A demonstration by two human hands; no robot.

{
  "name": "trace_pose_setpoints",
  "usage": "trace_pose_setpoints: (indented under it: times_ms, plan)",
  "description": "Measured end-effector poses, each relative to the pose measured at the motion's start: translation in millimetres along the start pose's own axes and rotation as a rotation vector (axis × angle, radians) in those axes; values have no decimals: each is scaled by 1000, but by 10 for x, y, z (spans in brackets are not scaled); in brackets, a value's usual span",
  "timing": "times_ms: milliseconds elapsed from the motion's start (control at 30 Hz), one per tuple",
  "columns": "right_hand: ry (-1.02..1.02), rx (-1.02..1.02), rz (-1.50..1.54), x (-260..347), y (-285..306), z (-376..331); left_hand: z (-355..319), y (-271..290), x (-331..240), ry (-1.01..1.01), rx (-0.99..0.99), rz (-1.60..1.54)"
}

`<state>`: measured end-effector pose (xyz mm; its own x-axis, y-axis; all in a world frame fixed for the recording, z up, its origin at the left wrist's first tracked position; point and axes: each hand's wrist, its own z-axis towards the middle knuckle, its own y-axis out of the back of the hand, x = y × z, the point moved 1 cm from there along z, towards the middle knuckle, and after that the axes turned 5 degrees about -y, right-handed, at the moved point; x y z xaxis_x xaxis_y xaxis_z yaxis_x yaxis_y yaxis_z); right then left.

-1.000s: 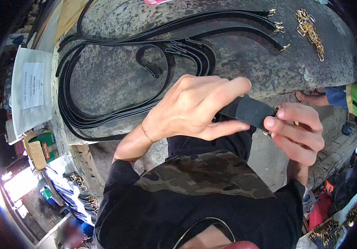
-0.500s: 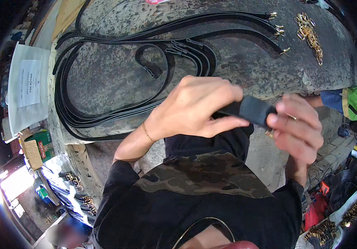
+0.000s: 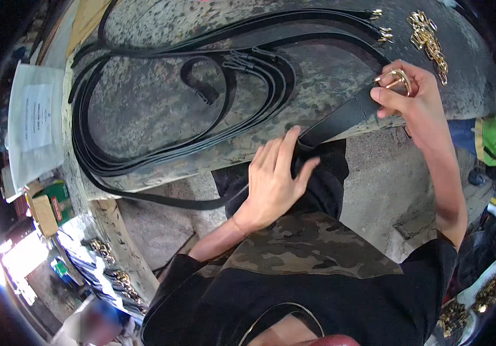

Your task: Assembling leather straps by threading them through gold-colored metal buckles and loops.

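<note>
A black leather belt [image 3: 340,120] runs slantwise between my hands at the table's near edge. My right hand [image 3: 405,92] pinches its upper end, where a gold-coloured buckle [image 3: 397,81] shows at the fingers. Lower down, my left hand [image 3: 274,179] has the strap passing between its thumb and fingers, its grip loose. From there the strap trails left and bends back up to the table. Several more black belts [image 3: 173,153] lie in long loops on the table [image 3: 144,104], some ending in gold-coloured buckles [image 3: 384,34]. One belt's end is hidden behind my right hand.
A pile of gold-coloured metal loops [image 3: 427,43] lies at the table's far right. At left hangs a clear plastic sleeve with a paper sheet [image 3: 36,121], above an open cardboard box [image 3: 45,214]. More metal pieces [image 3: 455,317] sit at lower right. Someone's blurred head [image 3: 101,323] shows lower left.
My right hand has moved away and up over the table's edge, drawing the strap out straight between my hands. My left hand has dropped nearer my body, its fingers now pointing up.
</note>
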<state>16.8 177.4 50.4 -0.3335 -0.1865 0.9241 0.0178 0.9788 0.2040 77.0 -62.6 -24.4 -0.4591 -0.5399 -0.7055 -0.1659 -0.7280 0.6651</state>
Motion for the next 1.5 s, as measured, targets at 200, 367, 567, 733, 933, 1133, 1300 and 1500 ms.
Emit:
trace_pose_setpoints:
  times_ms: [200,367,567,733,933,1133,1300,1500]
  plan:
    - [-80,-12,219,-198,-126,-50,199,-96,68,-170,-130,112]
    - [13,-49,266,-260,-191,-172,435,-46,46,-283,-100,22]
    - [76,-14,230,-311,-216,-240,611,-51,-112,-354,9,-27]
    - [23,25,227,-310,-186,-211,644,-124,-148,-323,32,-110]
    - [17,3,307,-489,-252,-136,613,-224,-87,-277,-42,-14]
    - [-36,-82,573,-607,-385,-80,596,-274,-10,-326,-220,84]
    - [12,-161,647,-740,-525,-90,693,-288,-76,-370,-236,86]
    - [-68,130,649,-594,-291,11,736,-216,38,-355,-117,-118]
